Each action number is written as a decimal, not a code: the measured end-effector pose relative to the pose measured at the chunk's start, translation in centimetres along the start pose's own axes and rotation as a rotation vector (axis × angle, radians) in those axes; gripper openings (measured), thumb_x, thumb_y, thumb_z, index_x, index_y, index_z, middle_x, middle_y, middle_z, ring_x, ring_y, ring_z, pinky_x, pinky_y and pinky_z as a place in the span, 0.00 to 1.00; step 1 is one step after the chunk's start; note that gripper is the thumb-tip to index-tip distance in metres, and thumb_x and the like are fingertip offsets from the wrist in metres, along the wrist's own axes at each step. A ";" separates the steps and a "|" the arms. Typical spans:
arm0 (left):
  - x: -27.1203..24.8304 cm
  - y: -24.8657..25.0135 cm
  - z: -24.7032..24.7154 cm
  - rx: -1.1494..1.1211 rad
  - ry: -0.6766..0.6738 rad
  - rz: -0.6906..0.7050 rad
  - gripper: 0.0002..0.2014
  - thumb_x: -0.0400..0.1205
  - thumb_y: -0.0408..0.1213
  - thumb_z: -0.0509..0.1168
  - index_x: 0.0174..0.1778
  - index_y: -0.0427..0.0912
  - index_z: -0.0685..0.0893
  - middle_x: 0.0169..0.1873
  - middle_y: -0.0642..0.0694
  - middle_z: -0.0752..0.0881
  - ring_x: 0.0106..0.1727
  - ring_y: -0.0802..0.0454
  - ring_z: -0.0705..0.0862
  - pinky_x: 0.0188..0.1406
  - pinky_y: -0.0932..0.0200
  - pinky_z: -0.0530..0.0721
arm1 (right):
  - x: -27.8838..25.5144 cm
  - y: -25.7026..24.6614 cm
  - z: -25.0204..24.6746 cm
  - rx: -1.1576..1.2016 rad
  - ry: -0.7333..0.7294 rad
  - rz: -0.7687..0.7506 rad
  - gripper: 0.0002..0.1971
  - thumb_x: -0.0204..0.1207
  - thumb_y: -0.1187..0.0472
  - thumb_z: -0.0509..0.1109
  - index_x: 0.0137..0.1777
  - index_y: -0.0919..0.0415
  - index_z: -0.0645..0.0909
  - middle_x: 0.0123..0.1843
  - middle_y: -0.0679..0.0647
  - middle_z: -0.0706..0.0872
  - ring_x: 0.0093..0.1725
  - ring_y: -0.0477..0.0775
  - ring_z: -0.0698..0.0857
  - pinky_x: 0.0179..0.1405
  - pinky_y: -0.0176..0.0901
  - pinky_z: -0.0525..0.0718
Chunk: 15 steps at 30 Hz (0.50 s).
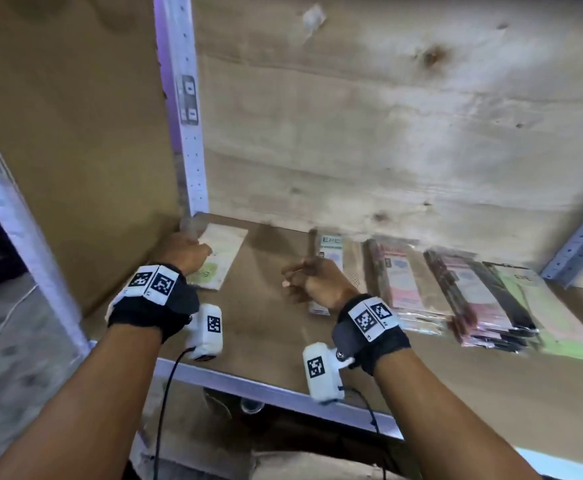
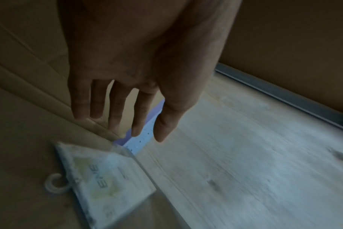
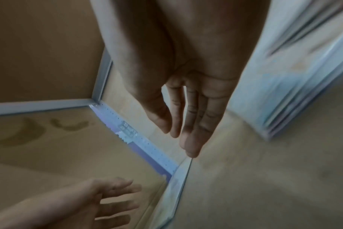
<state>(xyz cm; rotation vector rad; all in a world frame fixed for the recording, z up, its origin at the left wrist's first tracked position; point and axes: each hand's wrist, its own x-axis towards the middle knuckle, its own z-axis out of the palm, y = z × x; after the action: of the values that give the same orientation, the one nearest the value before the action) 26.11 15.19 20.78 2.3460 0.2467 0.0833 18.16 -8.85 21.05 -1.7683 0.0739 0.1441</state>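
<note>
A pale green packet (image 1: pixel 221 255) in clear wrap lies flat in the shelf's back left corner. In the left wrist view the packet (image 2: pixel 108 182) shows a plastic hanger hook (image 2: pixel 54 185) at its end. My left hand (image 1: pixel 200 249) hovers over it with the fingers straight and spread (image 2: pixel 145 131); nothing is held. My right hand (image 1: pixel 290 278) hangs over the bare middle of the shelf, its fingers relaxed and empty (image 3: pixel 176 136). The right wrist view also catches the left hand (image 3: pixel 108 201) beside the packet's edge (image 3: pixel 176 193).
Several overlapping packets (image 1: pixel 463 292), pink, dark and green, lie in a row on the right of the brown shelf board (image 1: pixel 262 306). A perforated metal upright (image 1: pixel 188 133) stands in the left corner, and a cardboard panel (image 1: pixel 75 150) closes the left side. A wooden back wall (image 1: pixel 387 133) stands behind.
</note>
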 end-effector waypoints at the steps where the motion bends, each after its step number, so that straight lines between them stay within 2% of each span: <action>1: 0.2 -0.6 -0.5 0.020 -0.014 -0.001 0.19 0.79 0.43 0.70 0.66 0.45 0.85 0.64 0.40 0.86 0.58 0.39 0.86 0.58 0.54 0.81 | 0.9 -0.2 1.4 0.006 -0.025 0.023 0.10 0.81 0.77 0.63 0.60 0.74 0.79 0.37 0.61 0.83 0.28 0.51 0.83 0.25 0.38 0.84; 4: 0.5 -1.6 -1.5 0.026 -0.057 -0.026 0.23 0.80 0.44 0.69 0.70 0.38 0.81 0.68 0.35 0.83 0.64 0.37 0.84 0.67 0.47 0.80 | 3.1 -0.6 5.0 0.062 -0.058 0.072 0.12 0.79 0.80 0.62 0.61 0.72 0.78 0.38 0.60 0.81 0.31 0.55 0.81 0.26 0.41 0.84; 7: 0.5 -2.6 -1.9 0.039 -0.093 -0.049 0.22 0.82 0.45 0.69 0.69 0.36 0.81 0.69 0.34 0.82 0.65 0.38 0.83 0.63 0.51 0.79 | 4.8 -0.7 7.5 0.130 -0.068 0.146 0.10 0.80 0.78 0.62 0.58 0.69 0.77 0.40 0.59 0.79 0.33 0.54 0.79 0.35 0.47 0.87; 9: 0.6 -3.2 -1.9 0.009 -0.127 -0.053 0.22 0.83 0.44 0.68 0.70 0.36 0.81 0.68 0.34 0.83 0.65 0.38 0.83 0.62 0.52 0.79 | 5.4 -0.7 8.2 0.220 -0.099 0.241 0.07 0.84 0.73 0.59 0.54 0.65 0.77 0.39 0.58 0.78 0.33 0.54 0.78 0.29 0.42 0.86; 10: 0.5 -3.5 -1.9 0.000 -0.143 -0.057 0.21 0.83 0.43 0.68 0.69 0.35 0.81 0.67 0.35 0.83 0.64 0.39 0.83 0.59 0.54 0.78 | 5.7 -0.5 8.4 0.249 -0.100 0.262 0.08 0.85 0.71 0.58 0.59 0.65 0.76 0.40 0.58 0.79 0.34 0.54 0.79 0.26 0.41 0.86; 12: 0.8 -4.3 -1.8 -0.018 -0.173 -0.069 0.18 0.83 0.44 0.68 0.63 0.35 0.84 0.60 0.35 0.85 0.59 0.39 0.84 0.51 0.56 0.75 | 6.1 -0.2 8.7 0.262 -0.084 0.238 0.15 0.85 0.73 0.58 0.70 0.65 0.73 0.41 0.57 0.81 0.37 0.55 0.82 0.31 0.42 0.87; 13: 0.8 -4.5 -1.7 -0.051 -0.192 -0.082 0.14 0.83 0.44 0.68 0.57 0.36 0.84 0.54 0.35 0.84 0.52 0.40 0.84 0.48 0.56 0.74 | 6.0 -0.1 8.8 0.245 -0.061 0.219 0.15 0.84 0.73 0.60 0.69 0.64 0.73 0.41 0.57 0.83 0.36 0.54 0.83 0.34 0.43 0.88; 15: 0.8 -4.6 -1.4 -0.183 -0.233 -0.136 0.11 0.84 0.42 0.67 0.49 0.36 0.82 0.43 0.35 0.81 0.38 0.43 0.78 0.38 0.55 0.74 | 5.9 0.1 9.0 0.202 0.003 0.212 0.10 0.81 0.73 0.63 0.58 0.62 0.77 0.40 0.57 0.86 0.35 0.53 0.86 0.36 0.43 0.87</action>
<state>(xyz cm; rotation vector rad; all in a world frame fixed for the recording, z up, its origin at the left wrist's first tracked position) 25.99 19.45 18.52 2.1283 0.2705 -0.2234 23.49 0.10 18.35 -1.5563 0.2697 0.2775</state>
